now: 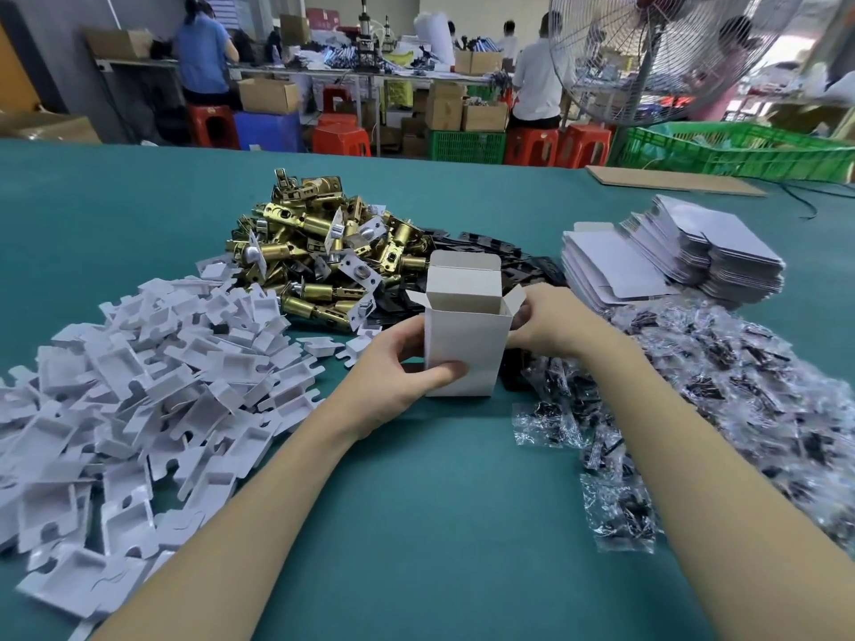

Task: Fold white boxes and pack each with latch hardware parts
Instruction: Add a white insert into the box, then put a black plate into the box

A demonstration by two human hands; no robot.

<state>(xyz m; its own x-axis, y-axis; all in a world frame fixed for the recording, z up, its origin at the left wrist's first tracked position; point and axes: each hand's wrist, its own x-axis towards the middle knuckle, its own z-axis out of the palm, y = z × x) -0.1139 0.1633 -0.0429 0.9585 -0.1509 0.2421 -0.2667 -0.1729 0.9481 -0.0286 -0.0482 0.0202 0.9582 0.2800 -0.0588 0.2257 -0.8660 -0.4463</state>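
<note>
Left hand [398, 363] grips white box [465, 344], thumb across front; right hand [548, 323] pinches right top flap. Box upright, open mouth up.

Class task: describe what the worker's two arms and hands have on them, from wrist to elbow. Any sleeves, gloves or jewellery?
Both forearms are bare as far as the frame shows: no sleeves in view. The left hand and right hand wear no gloves, and no rings, watch or bracelet show. Fingers are uncovered.
</note>
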